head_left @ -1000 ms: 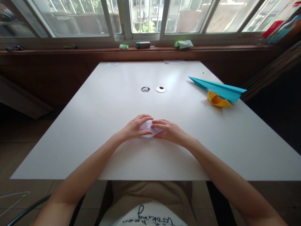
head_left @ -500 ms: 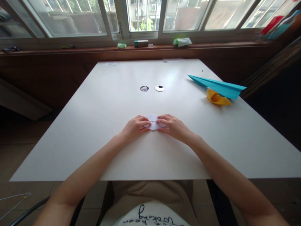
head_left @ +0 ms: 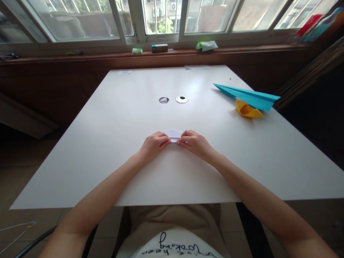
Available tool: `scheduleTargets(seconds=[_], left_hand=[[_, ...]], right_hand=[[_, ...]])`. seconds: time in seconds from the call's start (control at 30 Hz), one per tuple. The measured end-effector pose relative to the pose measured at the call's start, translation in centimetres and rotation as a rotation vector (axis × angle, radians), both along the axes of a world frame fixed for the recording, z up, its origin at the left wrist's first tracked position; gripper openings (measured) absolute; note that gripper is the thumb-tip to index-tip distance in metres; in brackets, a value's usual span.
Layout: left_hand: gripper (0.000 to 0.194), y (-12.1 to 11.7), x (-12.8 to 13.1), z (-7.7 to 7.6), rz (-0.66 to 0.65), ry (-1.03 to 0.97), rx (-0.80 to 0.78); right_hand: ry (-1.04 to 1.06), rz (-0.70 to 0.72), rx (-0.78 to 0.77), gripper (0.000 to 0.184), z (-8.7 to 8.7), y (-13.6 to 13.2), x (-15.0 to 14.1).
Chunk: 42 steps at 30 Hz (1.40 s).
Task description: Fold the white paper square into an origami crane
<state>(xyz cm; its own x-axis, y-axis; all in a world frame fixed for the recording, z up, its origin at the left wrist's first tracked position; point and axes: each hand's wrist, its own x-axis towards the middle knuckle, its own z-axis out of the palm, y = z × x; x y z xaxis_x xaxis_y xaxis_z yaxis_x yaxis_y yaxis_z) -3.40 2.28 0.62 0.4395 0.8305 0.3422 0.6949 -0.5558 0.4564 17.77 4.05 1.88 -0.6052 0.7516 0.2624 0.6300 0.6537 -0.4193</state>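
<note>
Paper (head_left: 174, 133) is pinched at its near edge by the left hand (head_left: 156, 144) and right hand (head_left: 197, 143), seemingly spaced to keep it even.

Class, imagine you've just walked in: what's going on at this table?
A person's left hand and right hand hold a small folded white paper at its near edge, one at either side, over the white table. Off to the right lie a blue paper plane and, on its near side, a yellow paper boat; neither hand touches them.
</note>
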Motion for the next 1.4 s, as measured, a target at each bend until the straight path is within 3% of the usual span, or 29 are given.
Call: scheduleTargets(seconds=[0.2, 0.3, 0.5, 0.67, 0.87, 1.07, 1.4], left_hand=[[0.022, 0.2, 0.5, 0.2, 0.034, -0.017, -0.167], [0.020, 0.0, 0.7, 0.5, 0.033, -0.040, -0.252], [0.025, -0.4, 1.3, 0.4, 0.116, -0.086, -0.270], [0.023, -0.2, 1.6, 0.5, 0.116, 0.033, -0.264], [0.023, -0.1, 1.8, 1.2, 0.078, 0.184, -0.261], [0.019, -0.4, 2.1, 0.8, 0.109, 0.258, -0.190], [0.016, -0.3, 1.6, 0.6, 0.041, 0.206, -0.190]], right_hand=[[0.109, -0.051, -0.315, 0.019, 0.1, 0.6, -0.1], [0.088, -0.050, -0.384, 0.022, 0.4, 0.5, -0.1], [0.104, -0.164, -0.435, 0.018, 0.5, 0.2, -0.6], [0.074, -0.178, -0.433, 0.014, 0.6, 0.3, -0.7], [0.005, -0.141, -0.436, 0.012, 0.9, 0.4, -0.6], [-0.012, -0.112, -0.408, 0.017, 1.0, 0.3, -0.7], [0.082, -0.100, -0.504, 0.012, 0.9, 0.4, -0.2]])
